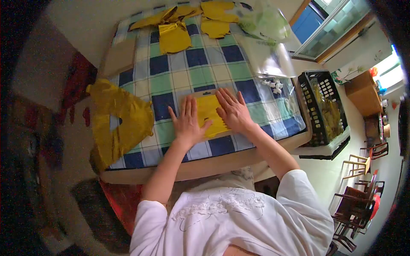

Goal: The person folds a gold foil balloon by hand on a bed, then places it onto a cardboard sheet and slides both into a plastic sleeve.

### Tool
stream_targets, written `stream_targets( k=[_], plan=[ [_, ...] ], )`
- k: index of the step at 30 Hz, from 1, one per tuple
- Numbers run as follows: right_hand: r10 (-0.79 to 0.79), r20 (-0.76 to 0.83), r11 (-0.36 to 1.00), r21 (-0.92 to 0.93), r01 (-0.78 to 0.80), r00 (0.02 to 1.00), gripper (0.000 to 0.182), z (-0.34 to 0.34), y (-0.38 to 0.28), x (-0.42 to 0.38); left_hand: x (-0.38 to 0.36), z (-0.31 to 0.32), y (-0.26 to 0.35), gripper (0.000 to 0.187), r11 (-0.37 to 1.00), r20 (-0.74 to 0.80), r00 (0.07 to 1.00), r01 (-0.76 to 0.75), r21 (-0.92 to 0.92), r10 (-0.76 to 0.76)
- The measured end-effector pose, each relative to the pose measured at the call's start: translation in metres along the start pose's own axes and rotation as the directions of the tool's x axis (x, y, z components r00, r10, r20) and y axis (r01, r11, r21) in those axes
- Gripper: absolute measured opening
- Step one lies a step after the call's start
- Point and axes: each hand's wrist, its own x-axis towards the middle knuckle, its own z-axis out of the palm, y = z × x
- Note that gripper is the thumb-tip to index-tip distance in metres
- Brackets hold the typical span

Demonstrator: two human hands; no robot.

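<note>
A shiny yellow foil piece (208,112) lies on a tan card backing (200,94) with a dark hanging slot at its far edge. My left hand (189,124) rests on the left part of this piece, fingers stretched out and the thumb spread over the foil. On its right side my right hand (234,112) lies flat, fingers extended toward the far edge. Neither hand grips anything. Beneath them is a table covered by a blue, green and white checked cloth (179,79). The parts of the card under my palms are hidden.
A large crumpled yellow sheet (124,121) hangs over the left edge. More yellow foil pieces (175,38) lie at the back, near a clear plastic bag (265,23) and plastic sleeves (269,57). A brown card (118,57) sits back left. A black crate (322,106) stands right.
</note>
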Motion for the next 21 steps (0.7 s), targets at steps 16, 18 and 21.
stream_targets(
  k=[16, 18, 21],
  plan=[
    [-0.031, 0.011, 0.999, -0.02, 0.031, 0.999, 0.055, 0.01, 0.006, 0.0, -0.035, -0.046, -0.028, 0.061, 0.866, -0.013, 0.892, -0.442, -0.232, 0.452],
    [-0.042, 0.013, 0.998, -0.038, 0.042, 0.999, 0.056, 0.013, 0.011, 0.001, -0.031, -0.039, -0.027, 0.064, 0.854, -0.054, 0.876, -0.48, -0.2, 0.48],
    [-0.063, 0.011, 0.997, -0.049, 0.063, 0.998, 0.057, 0.013, 0.012, -0.001, -0.021, -0.029, -0.029, 0.063, 0.843, -0.098, 0.87, -0.492, -0.217, 0.483]
  ],
)
